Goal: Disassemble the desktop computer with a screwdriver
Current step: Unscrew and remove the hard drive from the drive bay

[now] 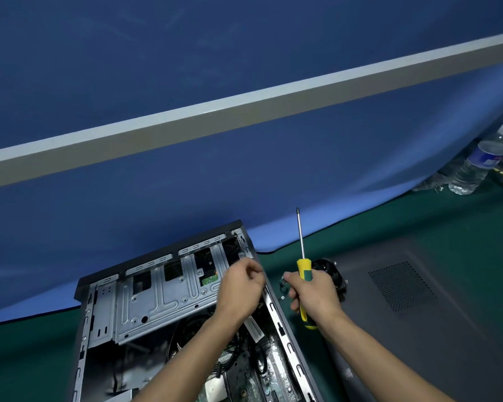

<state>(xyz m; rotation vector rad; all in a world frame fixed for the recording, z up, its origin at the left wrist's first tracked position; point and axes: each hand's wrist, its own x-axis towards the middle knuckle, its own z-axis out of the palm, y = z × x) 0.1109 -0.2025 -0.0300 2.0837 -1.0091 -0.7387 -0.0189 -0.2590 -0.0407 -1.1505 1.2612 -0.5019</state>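
An open desktop computer case (169, 309) lies on its side on the green mat, its silver drive cage (160, 297) and motherboard (262, 372) exposed. My left hand (240, 285) hovers over the case's right rail with curled fingers; whether it pinches something small I cannot tell. My right hand (314, 294) grips a yellow and green screwdriver (302, 274) by the handle, shaft pointing up and away, just right of the case.
The removed grey side panel (413, 309) with a vent grid lies to the right, a black fan (331, 271) at its near-left corner. Small screws (282, 297) lie beside the case. A water bottle (482, 161) stands at far right. A blue partition rises behind.
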